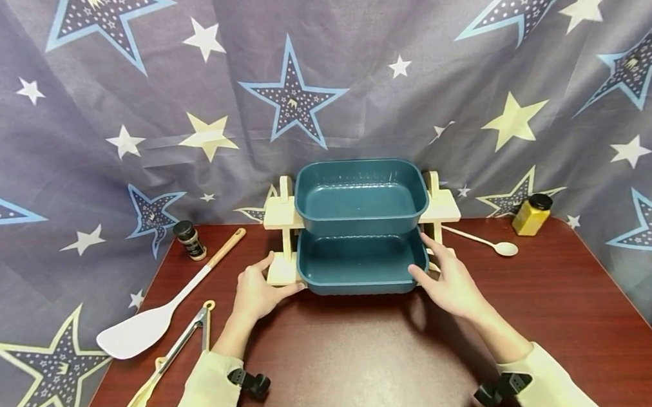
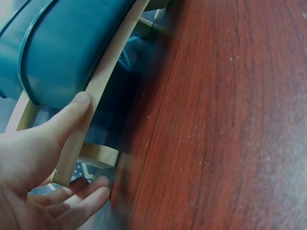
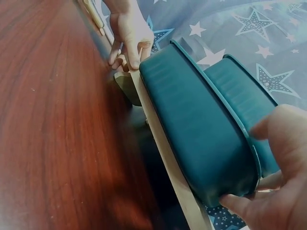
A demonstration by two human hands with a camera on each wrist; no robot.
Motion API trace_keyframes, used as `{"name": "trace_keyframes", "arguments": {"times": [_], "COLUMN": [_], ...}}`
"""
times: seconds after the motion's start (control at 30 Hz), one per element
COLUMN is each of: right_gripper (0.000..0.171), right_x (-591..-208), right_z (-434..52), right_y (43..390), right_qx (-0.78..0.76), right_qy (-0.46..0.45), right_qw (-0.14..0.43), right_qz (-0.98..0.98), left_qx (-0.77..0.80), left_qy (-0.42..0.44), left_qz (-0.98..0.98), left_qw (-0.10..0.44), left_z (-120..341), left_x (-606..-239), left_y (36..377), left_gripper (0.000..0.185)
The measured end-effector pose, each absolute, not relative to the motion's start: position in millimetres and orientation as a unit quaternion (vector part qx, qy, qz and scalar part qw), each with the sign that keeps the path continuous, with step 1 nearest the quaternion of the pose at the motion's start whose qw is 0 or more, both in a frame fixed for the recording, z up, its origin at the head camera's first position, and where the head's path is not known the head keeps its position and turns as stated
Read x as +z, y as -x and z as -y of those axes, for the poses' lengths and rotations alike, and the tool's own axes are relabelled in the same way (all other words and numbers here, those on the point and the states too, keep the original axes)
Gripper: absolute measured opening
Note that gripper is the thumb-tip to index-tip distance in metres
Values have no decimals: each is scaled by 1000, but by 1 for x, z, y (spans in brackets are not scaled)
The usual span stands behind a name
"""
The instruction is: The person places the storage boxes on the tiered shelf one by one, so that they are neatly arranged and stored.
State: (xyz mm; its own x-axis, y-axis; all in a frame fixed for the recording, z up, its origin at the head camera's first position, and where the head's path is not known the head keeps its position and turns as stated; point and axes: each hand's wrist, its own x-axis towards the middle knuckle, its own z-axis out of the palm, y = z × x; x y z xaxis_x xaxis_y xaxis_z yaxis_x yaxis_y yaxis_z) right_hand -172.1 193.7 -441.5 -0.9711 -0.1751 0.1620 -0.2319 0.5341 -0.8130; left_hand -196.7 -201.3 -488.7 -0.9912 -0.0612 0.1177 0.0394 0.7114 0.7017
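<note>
2 teal tubs sit in a pale wooden rack at the far middle of the dark red table, the upper tub set a little farther back than the lower tub. The left hand grasps the rack's near left foot: in the left wrist view its thumb lies along the wooden rail while the fingers curl under the rail's end. The right hand grips the near right corner; in the right wrist view its thumb lies over the rim of the lower tub and its fingers curl below that corner.

On the left of the table lie a white spatula with a wooden handle and, nearer, a pair of cream tongs. A small dark-capped jar stands at the far left. To the right of the rack lie a white spoon and, farther right, a yellow bottle. A star-printed cloth hangs behind.
</note>
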Motion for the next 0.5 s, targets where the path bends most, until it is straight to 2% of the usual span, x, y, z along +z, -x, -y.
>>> {"name": "trace_keyframes", "arguments": {"times": [0.17, 0.5], "right_gripper": [85, 84], "right_x": [-445, -444], "right_z": [-195, -197], "right_y": [172, 174], "right_qx": [448, 432], "right_qy": [-137, -142], "right_qw": [50, 61], "right_qz": [882, 889], "left_qx": [-375, -370], "left_qy": [-8, -4], "left_qz": [924, 926], "left_qw": [68, 71], "left_z": [202, 203], "left_x": [-489, -491], "left_y": [198, 201], "left_gripper": [112, 111]}}
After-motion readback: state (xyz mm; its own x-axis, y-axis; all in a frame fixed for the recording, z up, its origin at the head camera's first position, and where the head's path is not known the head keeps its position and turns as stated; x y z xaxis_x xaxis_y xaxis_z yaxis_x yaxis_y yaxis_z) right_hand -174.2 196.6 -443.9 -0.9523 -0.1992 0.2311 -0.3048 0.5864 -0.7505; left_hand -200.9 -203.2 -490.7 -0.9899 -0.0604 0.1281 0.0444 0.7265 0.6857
